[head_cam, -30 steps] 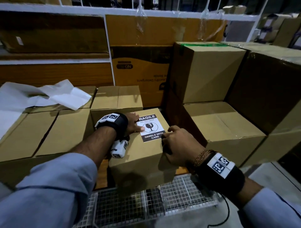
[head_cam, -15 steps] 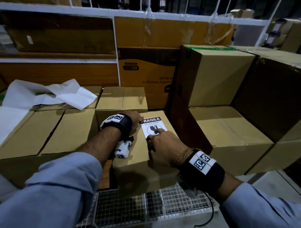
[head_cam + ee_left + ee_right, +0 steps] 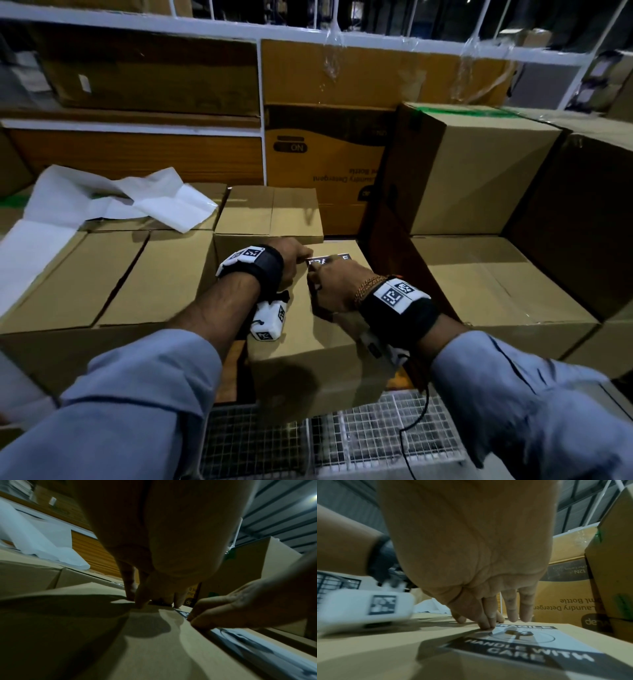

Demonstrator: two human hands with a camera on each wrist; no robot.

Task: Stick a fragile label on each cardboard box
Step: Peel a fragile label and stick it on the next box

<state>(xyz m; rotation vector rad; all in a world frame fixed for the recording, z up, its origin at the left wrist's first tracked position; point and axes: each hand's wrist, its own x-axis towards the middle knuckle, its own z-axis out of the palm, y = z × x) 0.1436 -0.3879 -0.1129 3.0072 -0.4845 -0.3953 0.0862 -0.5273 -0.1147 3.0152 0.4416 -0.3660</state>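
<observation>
Boxes (image 3: 479,164) crowd the labelled box (image 3: 308,349); both flat hands, left hand (image 3: 291,260) and right hand (image 3: 335,284), cover its label (image 3: 522,642).

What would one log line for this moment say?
step: smoothing label | box: labelled | left hand: steadies box | right hand: presses label

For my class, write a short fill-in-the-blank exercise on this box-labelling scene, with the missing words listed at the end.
1. The label under the right hand reads "HANDLE WITH ____".
2. The label lies on the ____ face of the cardboard box.
3. The left hand rests on the box at the label's ____ side.
4. The crumpled sheets lying on the boxes at the left are ____ in colour.

Missing words: CARE; top; left; white
</observation>
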